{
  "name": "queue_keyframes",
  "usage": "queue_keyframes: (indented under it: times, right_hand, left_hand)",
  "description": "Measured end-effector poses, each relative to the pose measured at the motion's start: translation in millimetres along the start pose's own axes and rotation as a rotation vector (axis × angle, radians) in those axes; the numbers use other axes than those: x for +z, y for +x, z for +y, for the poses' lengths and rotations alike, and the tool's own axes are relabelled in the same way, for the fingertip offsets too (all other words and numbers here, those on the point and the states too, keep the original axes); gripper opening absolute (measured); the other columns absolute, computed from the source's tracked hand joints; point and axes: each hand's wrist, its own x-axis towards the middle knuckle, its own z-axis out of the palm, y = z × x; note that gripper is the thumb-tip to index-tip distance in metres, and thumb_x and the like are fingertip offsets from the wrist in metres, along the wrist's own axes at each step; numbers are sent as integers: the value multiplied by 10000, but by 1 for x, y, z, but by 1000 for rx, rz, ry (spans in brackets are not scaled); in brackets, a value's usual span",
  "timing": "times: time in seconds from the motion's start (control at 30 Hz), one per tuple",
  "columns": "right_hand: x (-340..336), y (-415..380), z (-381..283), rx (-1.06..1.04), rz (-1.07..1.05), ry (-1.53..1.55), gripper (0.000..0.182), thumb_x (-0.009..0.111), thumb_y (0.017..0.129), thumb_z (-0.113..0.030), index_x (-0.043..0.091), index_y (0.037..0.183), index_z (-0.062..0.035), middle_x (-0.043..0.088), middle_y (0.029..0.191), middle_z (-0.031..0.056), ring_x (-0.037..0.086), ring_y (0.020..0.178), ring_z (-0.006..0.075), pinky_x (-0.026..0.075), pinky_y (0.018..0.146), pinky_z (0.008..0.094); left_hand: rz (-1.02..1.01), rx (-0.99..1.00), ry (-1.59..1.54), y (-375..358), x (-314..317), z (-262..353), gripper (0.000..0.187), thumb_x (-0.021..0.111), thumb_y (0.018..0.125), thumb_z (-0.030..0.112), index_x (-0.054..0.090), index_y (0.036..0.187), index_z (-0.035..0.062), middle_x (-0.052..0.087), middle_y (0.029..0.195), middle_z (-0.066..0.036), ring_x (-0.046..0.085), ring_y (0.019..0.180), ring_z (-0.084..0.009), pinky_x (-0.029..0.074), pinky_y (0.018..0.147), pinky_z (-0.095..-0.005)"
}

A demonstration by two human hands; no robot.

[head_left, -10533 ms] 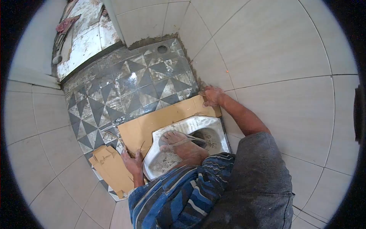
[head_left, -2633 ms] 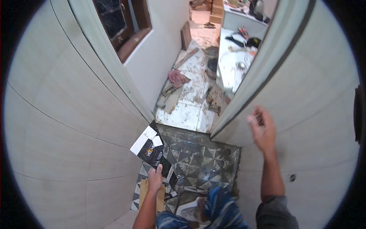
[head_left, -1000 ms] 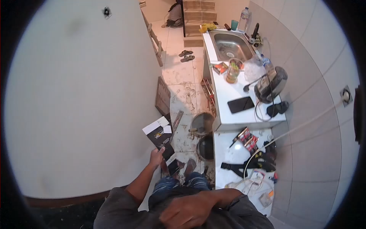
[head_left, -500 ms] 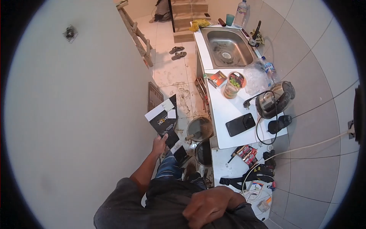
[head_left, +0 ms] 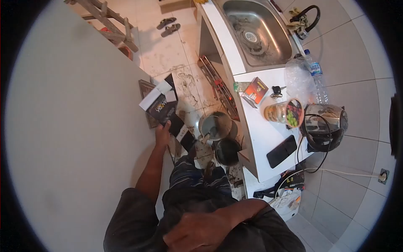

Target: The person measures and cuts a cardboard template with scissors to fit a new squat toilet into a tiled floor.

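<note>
My left hand (head_left: 162, 133) is closed on a black cardboard box (head_left: 158, 108) with white flaps and light lettering. The box looks opened out and hangs low beside the wall, over the dirty floor. My right hand (head_left: 195, 232) is drawn in against the front of my dark shirt, its fingers curled. Whatever it may hold is hidden. Nearest below the cardboard are a bucket (head_left: 217, 126) with a tool handle leaning in it and a dark second bucket (head_left: 228, 152).
To the right runs a white counter (head_left: 262, 145) with a sink (head_left: 262, 31), phone (head_left: 281, 151), printed cup (head_left: 283, 113), keys (head_left: 277, 91), small orange box (head_left: 256, 90), kettle (head_left: 325, 126) and water bottle (head_left: 317, 80). Sandals (head_left: 168, 27) and a wooden ladder (head_left: 105, 23) are ahead.
My view has shifted forward, so the counter looks closer. The cardboard box stays in my left hand, now further left in view. My right hand has moved left across my chest.
</note>
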Motion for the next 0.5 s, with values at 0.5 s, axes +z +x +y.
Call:
queue_keyframes:
  times: [0.5]
  right_hand:
    - [-62, -28, 189, 367, -122, 448, 151, 621, 984, -201, 636, 1018, -55, 659, 870, 106, 656, 724, 318, 505, 587, 407]
  left_hand:
    - [-81, -261, 40, 130, 13, -156, 412, 680, 952, 432, 574, 791, 68, 482, 688, 41, 456, 633, -70, 402, 572, -289]
